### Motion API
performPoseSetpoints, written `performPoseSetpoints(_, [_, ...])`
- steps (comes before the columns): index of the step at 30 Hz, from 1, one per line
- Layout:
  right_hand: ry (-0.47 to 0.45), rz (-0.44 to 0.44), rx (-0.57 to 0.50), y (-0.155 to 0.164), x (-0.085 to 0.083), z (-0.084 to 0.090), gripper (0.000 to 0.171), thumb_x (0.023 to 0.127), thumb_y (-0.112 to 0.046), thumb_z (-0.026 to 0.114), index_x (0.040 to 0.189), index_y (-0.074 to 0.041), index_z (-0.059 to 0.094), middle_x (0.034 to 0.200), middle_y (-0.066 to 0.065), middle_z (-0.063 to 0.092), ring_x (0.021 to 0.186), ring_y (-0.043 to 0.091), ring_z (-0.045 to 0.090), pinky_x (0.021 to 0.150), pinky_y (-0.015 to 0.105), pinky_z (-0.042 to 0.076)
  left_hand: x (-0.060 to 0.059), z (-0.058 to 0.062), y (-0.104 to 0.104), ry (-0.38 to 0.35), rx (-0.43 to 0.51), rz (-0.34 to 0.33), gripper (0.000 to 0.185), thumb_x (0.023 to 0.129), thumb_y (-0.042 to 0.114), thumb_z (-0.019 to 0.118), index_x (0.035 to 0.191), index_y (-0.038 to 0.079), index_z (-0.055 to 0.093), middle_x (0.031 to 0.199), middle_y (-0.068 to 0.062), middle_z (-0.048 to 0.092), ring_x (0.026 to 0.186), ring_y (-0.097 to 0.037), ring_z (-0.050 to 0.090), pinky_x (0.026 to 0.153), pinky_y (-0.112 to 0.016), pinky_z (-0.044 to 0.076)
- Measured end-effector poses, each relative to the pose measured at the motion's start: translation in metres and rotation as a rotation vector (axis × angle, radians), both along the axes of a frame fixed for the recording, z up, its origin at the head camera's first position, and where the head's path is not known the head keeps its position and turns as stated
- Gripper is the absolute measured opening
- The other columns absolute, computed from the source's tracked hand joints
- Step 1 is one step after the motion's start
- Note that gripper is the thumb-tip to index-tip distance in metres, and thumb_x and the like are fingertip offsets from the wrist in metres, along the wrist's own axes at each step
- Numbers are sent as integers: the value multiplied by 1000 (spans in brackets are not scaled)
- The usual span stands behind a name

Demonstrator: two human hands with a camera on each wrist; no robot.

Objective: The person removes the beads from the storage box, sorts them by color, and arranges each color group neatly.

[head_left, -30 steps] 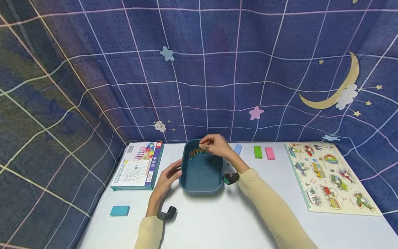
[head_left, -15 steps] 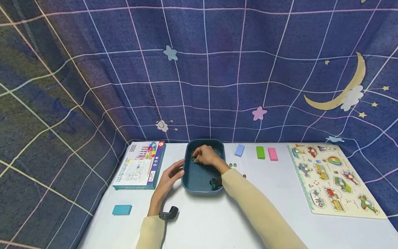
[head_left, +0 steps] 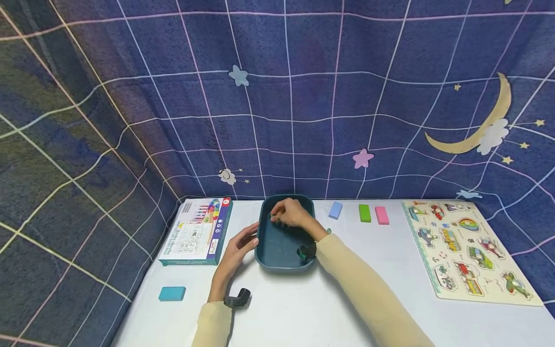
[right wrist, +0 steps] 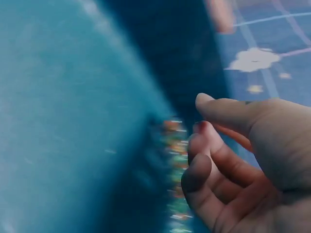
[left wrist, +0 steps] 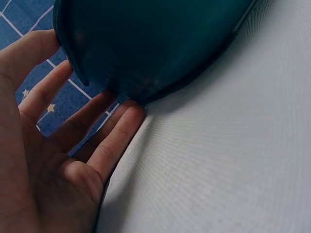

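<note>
My left hand (head_left: 233, 250) rests its fingertips against the outer left wall of a dark teal tub (head_left: 279, 268). In the left wrist view, these fingers (left wrist: 116, 141) are spread, touching the tub's outside. My right hand (head_left: 289, 213) reaches into the tub near its left wall. In the right wrist view, its thumb and loosely bent fingers (right wrist: 221, 150) stand a little apart, with nothing visible between them. Beside them runs a blurred row of small shiny green and orange marble-like balls (right wrist: 177, 170). In the head view the hand hides most of that row.
A green ball (head_left: 329, 231) lies right of the tub, partly behind the sleeve. Blue (head_left: 335, 210), green (head_left: 364, 213) and pink blocks (head_left: 382, 215) stand farther right, before a picture puzzle board (head_left: 468, 250). Left are a printed box (head_left: 192, 236) and a teal block (head_left: 172, 293).
My right hand has moved from the tub's far edge down and left toward its left wall, covering the row of balls. My left hand stays at the tub's side.
</note>
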State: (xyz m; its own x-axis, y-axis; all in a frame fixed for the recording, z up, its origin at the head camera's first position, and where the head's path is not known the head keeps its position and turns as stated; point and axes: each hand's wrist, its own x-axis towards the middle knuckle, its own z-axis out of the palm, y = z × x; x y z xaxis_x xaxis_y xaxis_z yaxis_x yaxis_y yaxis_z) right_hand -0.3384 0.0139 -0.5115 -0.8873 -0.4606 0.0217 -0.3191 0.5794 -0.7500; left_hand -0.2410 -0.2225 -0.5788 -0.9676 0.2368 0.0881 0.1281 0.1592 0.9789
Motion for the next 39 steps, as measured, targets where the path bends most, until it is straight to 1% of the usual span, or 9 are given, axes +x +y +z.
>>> performPoseSetpoints(2, [-6, -10, -36, 11, 1, 9, 18, 95, -17, 80, 109, -6, 81, 86, 8, 78, 64, 13, 66, 58, 21, 50, 0, 0, 1, -2, 0, 6, 50, 105, 20, 64, 155, 17, 55, 159, -17, 56, 141, -34, 60, 106, -20, 52])
performPoseSetpoints(6, [15, -40, -95, 41, 7, 25, 21, 96, -19, 80, 112, -6, 80, 85, 9, 76, 66, 18, 66, 58, 24, 50, 0, 0, 2, -2, -8, 10, 50, 105, 21, 64, 155, 17, 55, 159, -16, 56, 141, -31, 61, 107, -20, 52])
performPoseSetpoints(11, [86, -74, -69, 86, 22, 29, 22, 97, -23, 78, 113, -7, 79, 90, 6, 75, 69, 12, 62, 64, 28, 51, 0, 0, -1, -4, -5, 12, 51, 106, 20, 64, 155, 17, 54, 160, -17, 55, 143, -39, 58, 105, -19, 52])
performPoseSetpoints(14, [118, -120, -42, 113, 33, 23, 21, 97, -23, 78, 112, -9, 80, 91, 7, 75, 72, 13, 61, 68, 29, 51, 0, 1, -1, -10, -8, 15, 51, 106, 21, 64, 155, 17, 54, 160, -17, 54, 144, -42, 56, 104, -17, 52])
performPoseSetpoints(18, [120, -170, -36, 144, 46, 3, 18, 94, -17, 79, 108, -6, 80, 88, 9, 74, 71, 12, 59, 66, 25, 48, 1, 2, 0, -15, -18, 13, 51, 106, 22, 64, 155, 19, 54, 160, -16, 54, 144, -41, 56, 105, -17, 51])
performPoseSetpoints(23, [89, -172, -28, 169, 56, -24, 14, 93, -4, 75, 106, -2, 79, 85, 9, 73, 68, 9, 56, 61, 21, 47, 1, 1, 2, -16, -17, 19, 51, 105, 22, 64, 155, 19, 54, 159, -15, 55, 144, -40, 56, 107, -17, 50])
performPoseSetpoints(28, [94, -186, 26, 176, 60, -39, 17, 91, 3, 68, 101, -4, 79, 82, 3, 70, 72, 9, 54, 65, 21, 45, 1, -1, 2, -9, -12, 12, 51, 106, 21, 64, 155, 17, 54, 159, -17, 55, 144, -42, 56, 106, -18, 51])
performPoseSetpoints(35, [138, -175, 37, 174, 58, -44, 12, 92, 0, 71, 100, -4, 79, 80, 2, 67, 72, 8, 52, 66, 21, 44, 1, 1, 1, 2, -4, 12, 51, 105, 21, 65, 155, 16, 54, 158, -18, 56, 143, -43, 57, 106, -17, 50])
performPoseSetpoints(39, [130, -173, 44, 174, 58, -46, 11, 91, -2, 73, 99, -5, 79, 78, 0, 65, 71, 8, 52, 66, 21, 43, 0, -1, 1, 1, -1, 5, 51, 105, 20, 64, 155, 15, 54, 159, -18, 55, 144, -44, 56, 107, -18, 50])
